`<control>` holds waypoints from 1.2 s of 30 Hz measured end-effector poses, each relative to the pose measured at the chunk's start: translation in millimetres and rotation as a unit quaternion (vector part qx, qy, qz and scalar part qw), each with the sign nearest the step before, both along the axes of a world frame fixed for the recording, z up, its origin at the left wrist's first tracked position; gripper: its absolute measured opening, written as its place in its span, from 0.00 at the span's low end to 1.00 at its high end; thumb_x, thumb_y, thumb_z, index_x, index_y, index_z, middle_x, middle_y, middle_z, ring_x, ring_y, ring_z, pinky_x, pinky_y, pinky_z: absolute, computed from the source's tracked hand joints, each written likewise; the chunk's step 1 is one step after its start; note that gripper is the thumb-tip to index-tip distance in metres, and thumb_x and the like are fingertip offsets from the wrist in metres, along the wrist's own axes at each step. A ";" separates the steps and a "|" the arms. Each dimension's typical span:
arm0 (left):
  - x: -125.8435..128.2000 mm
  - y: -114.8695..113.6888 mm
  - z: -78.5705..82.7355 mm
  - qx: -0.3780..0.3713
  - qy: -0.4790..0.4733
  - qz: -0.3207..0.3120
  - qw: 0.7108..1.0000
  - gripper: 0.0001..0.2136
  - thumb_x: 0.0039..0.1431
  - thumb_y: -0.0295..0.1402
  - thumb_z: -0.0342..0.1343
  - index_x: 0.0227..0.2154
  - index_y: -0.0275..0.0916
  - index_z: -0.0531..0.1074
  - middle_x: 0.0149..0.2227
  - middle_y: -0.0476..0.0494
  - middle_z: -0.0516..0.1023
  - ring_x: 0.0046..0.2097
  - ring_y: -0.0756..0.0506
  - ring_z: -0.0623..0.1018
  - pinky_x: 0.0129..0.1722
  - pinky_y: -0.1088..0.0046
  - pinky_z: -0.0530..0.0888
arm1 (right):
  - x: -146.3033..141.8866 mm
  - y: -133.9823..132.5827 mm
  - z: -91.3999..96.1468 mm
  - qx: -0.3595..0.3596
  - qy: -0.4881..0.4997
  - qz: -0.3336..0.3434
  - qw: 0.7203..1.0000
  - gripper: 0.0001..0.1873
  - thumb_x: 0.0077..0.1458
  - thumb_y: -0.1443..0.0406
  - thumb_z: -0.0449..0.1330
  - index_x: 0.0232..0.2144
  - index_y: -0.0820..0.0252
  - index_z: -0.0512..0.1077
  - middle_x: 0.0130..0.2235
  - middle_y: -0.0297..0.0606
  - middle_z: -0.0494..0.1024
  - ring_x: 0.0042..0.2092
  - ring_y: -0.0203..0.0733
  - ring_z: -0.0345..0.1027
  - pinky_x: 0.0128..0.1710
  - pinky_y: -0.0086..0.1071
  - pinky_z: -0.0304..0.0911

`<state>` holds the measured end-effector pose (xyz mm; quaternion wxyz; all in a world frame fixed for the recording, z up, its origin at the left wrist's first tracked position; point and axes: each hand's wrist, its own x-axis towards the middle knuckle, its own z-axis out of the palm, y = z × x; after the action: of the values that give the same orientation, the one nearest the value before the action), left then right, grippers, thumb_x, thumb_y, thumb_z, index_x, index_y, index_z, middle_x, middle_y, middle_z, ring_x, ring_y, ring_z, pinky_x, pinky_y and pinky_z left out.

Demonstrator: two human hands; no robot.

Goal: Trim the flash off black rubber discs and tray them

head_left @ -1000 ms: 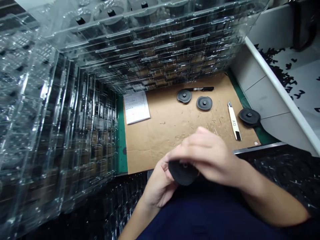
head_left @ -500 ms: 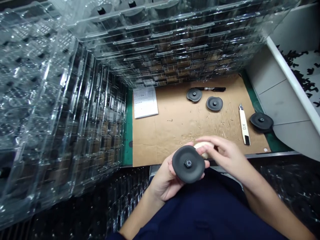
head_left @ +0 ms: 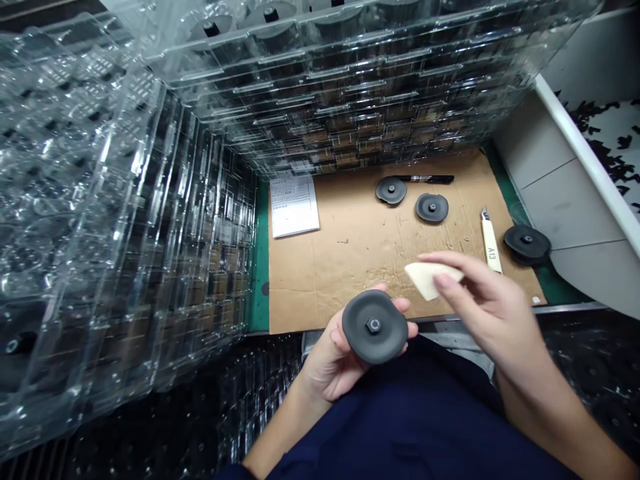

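My left hand [head_left: 330,363] is closed on a black rounded rubber disc [head_left: 365,340] with a small stub at its centre, its dished face turned up. A cream wedge-shaped sponge [head_left: 427,279] is pinched between the thumb and fingers of my right hand [head_left: 493,303], apart from the disc. Beyond my hands, two similar black discs [head_left: 432,208] [head_left: 391,191] lie on a cardboard sheet [head_left: 340,267]. One more black disc [head_left: 527,244] sits at the right edge. Just past my right fingers lies a craft knife [head_left: 490,240] marked A13, its lower end hidden by the hand.
Stacked clear plastic trays [head_left: 340,100] wall off the back, and further trays [head_left: 125,233] rise on the left. A black marker [head_left: 427,179] and a printed paper slip [head_left: 295,207] lie on the cardboard. At right stands a grey-white bin [head_left: 575,167], with black scraps [head_left: 600,143] beyond its edge.
My right hand has moved away from the disc to the right, taking the sponge with it, and now covers the knife's lower end. The left hand holds the disc almost where it was.
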<state>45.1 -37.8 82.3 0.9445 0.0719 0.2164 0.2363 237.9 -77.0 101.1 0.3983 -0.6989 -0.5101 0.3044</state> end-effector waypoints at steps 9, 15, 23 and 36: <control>3.1 -4.2 -3.5 0.052 0.095 0.038 0.993 0.23 0.40 0.44 0.67 0.40 0.37 0.75 0.37 0.45 0.79 0.40 0.44 0.78 0.44 0.71 0.74 | -20.9 21.3 24.4 0.069 -0.154 0.253 0.953 0.14 0.61 0.71 0.51 0.46 0.56 0.71 0.35 0.34 0.77 0.34 0.38 0.65 0.35 0.35 0.53; 5.3 -4.5 -5.5 0.049 0.108 0.059 0.991 0.19 0.41 0.43 0.67 0.35 0.39 0.76 0.38 0.48 0.78 0.44 0.46 0.76 0.46 0.74 0.72 | -24.9 31.1 23.2 0.193 -0.099 0.286 0.933 0.15 0.61 0.71 0.49 0.45 0.58 0.72 0.35 0.34 0.78 0.33 0.35 0.66 0.34 0.34 0.52; -6.9 5.6 4.8 0.048 0.096 0.042 0.993 0.32 0.40 0.44 0.67 0.51 0.45 0.68 0.57 0.37 0.69 0.50 0.38 0.76 0.50 0.68 0.70 | 5.6 8.5 -26.1 -0.035 0.015 0.072 0.997 0.12 0.60 0.61 0.55 0.44 0.51 0.73 0.43 0.35 0.78 0.39 0.38 0.70 0.35 0.32 0.63; 3.4 0.6 7.5 0.063 0.148 0.103 0.982 0.29 0.44 0.42 0.65 0.51 0.44 0.69 0.52 0.42 0.73 0.50 0.39 0.75 0.49 0.67 0.73 | -17.1 3.1 5.0 0.075 -0.023 -0.023 0.997 0.15 0.59 0.66 0.54 0.49 0.52 0.69 0.45 0.38 0.74 0.40 0.41 0.67 0.37 0.34 0.63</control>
<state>48.5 -37.1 89.7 0.8665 0.1427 0.3443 0.3322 220.8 -73.9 106.1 0.4449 -0.6850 -0.5245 0.2402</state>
